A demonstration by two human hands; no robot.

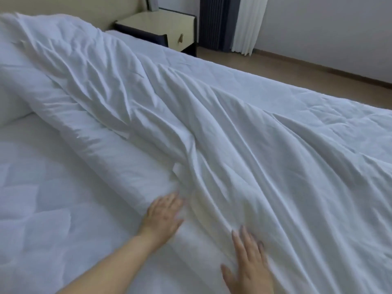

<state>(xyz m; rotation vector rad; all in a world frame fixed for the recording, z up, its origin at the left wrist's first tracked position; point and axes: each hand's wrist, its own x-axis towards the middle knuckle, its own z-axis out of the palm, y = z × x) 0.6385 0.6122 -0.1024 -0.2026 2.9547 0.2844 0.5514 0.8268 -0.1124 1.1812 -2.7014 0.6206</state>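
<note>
A wrinkled white sheet (212, 128) lies in a long rumpled band across the bed, from the far left down to the near edge. Under it shows a white quilted mattress cover (42, 219). My left hand (164, 215) lies flat with straight fingers on the sheet's near left fold. My right hand (249, 262) lies flat on the sheet too, fingers spread and pointing away from me. Neither hand grips any cloth. Both hands look slightly blurred.
A cream nightstand (157, 24) with dark edges stands at the head of the bed. Dark and white curtains (229, 22) hang behind it. Wooden floor (318, 79) runs along the bed's far side below a pale wall. A pillow edge (10, 111) shows at the left.
</note>
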